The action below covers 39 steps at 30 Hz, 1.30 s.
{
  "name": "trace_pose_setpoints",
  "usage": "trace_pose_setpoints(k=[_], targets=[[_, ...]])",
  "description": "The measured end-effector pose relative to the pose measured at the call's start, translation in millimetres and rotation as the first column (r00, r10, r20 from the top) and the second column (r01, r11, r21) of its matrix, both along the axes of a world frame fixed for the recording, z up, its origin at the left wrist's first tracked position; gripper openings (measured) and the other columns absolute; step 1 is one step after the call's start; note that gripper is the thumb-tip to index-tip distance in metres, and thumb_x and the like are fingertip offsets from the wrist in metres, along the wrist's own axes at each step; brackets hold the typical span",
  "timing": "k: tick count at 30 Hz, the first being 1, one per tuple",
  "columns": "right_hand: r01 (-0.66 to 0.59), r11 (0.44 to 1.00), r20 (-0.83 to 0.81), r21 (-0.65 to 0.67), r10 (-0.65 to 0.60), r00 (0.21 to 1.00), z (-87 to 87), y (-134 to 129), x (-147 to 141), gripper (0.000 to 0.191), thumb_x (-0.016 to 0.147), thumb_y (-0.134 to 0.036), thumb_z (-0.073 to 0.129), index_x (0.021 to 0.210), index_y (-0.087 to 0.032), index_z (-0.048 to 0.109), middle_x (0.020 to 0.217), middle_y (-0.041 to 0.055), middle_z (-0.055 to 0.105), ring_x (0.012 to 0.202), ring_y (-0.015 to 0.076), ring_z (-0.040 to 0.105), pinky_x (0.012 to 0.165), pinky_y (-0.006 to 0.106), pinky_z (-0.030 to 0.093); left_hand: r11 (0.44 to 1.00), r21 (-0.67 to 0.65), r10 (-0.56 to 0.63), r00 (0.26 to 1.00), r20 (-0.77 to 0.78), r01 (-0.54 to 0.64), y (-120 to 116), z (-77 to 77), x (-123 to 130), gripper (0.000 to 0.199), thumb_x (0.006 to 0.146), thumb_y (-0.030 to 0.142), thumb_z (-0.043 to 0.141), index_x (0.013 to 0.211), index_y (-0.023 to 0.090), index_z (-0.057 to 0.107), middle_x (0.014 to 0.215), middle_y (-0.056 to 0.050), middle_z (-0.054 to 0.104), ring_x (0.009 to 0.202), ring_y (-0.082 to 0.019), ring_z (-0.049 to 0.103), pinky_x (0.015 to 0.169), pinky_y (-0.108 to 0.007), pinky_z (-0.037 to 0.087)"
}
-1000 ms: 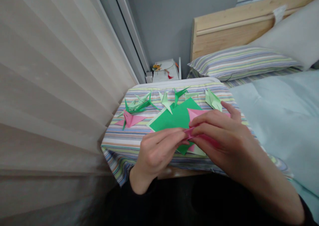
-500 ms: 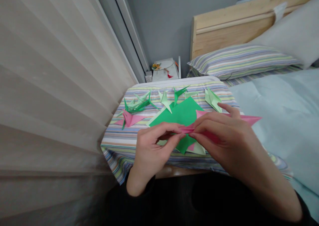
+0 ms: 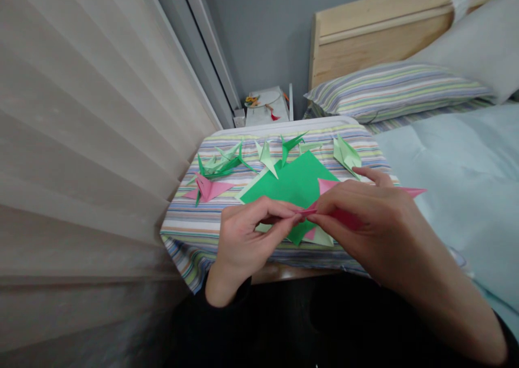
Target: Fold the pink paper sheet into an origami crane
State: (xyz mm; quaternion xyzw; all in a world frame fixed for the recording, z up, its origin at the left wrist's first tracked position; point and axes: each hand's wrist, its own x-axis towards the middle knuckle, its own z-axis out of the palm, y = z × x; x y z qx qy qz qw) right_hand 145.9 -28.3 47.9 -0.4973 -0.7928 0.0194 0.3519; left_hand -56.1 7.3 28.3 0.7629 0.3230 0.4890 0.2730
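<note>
Because the left hand (image 3: 251,243) and right hand (image 3: 365,225) both pinch a folded pink origami paper (image 3: 344,218) between their fingertips, over a bright green paper sheet (image 3: 292,187) on a striped cloth (image 3: 194,222), a slackened pinch could let the crease slip — or uneven pulling could tear it.

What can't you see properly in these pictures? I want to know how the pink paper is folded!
All from the head camera:
- Middle of the pink paper: hidden by the right hand and left hand, so its folds can't be made out.
- Lower part of the green sheet: covered by the left hand.
- Little yellow thing on the white box: too small to name.
</note>
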Motion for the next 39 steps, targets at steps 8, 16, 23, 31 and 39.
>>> trace_pose_setpoints(k=[8,16,23,31,39], targets=[[-0.002,1.000,0.003,0.000,0.002,1.000,3.4,-1.3,-0.7,0.018,0.092,-0.013,0.067,0.075,-0.020,0.069,0.065,-0.0008,0.070,0.064,0.0200,0.067,0.103,0.055,0.046,1.000,-0.011,-0.016,1.000,0.004,0.016,0.4,-1.0,-0.3,0.008,0.088,0.016,0.079,0.083,0.022,0.076,0.084,-0.001,0.084,0.075,-0.019,0.082,0.065,-0.025,0.068],[0.032,0.999,-0.006,0.006,-0.032,0.999,3.3,-3.9,-2.7,0.017,0.092,-0.012,0.065,0.077,-0.021,0.066,0.067,-0.0011,0.069,0.063,0.0194,0.064,0.101,0.054,0.048,0.997,-0.008,-0.080,0.996,0.034,0.080,0.9,-5.9,-5.2,0.015,0.087,0.009,0.079,0.088,0.023,0.073,0.086,0.000,0.083,0.078,-0.017,0.082,0.067,-0.023,0.068],[-0.037,0.999,0.045,0.010,0.037,0.998,4.7,-5.8,-3.5,0.014,0.096,-0.015,0.067,0.087,-0.023,0.073,0.082,0.0019,0.072,0.080,0.0210,0.068,0.098,0.048,0.049,0.999,-0.045,-0.019,0.991,0.133,0.026,-3.3,-8.6,-0.6,0.010,0.092,0.014,0.075,0.094,0.021,0.067,0.089,-0.002,0.083,0.079,-0.017,0.082,0.073,-0.027,0.070],[0.003,0.999,-0.068,0.054,0.001,0.998,4.3,-6.7,-4.8,0.017,0.093,-0.011,0.067,0.083,-0.024,0.070,0.107,0.0062,0.073,0.102,0.0258,0.069,0.106,0.057,0.042,0.991,-0.014,-0.132,0.980,0.147,0.135,0.9,-3.5,3.4,0.021,0.094,0.004,0.069,0.099,0.023,0.077,0.090,0.001,0.077,0.074,-0.011,0.075,0.069,-0.022,0.066],[-0.064,0.997,-0.064,-0.038,0.062,0.996,6.4,-4.7,-0.8,0.018,0.094,-0.012,0.065,0.084,-0.026,0.069,0.085,-0.0025,0.075,0.089,0.0227,0.071,0.111,0.056,0.039,0.995,-0.033,-0.091,0.985,0.146,0.097,1.5,-3.0,1.8,0.010,0.092,0.010,0.074,0.091,0.020,0.077,0.084,-0.001,0.076,0.068,-0.013,0.074,0.062,-0.023,0.065]])
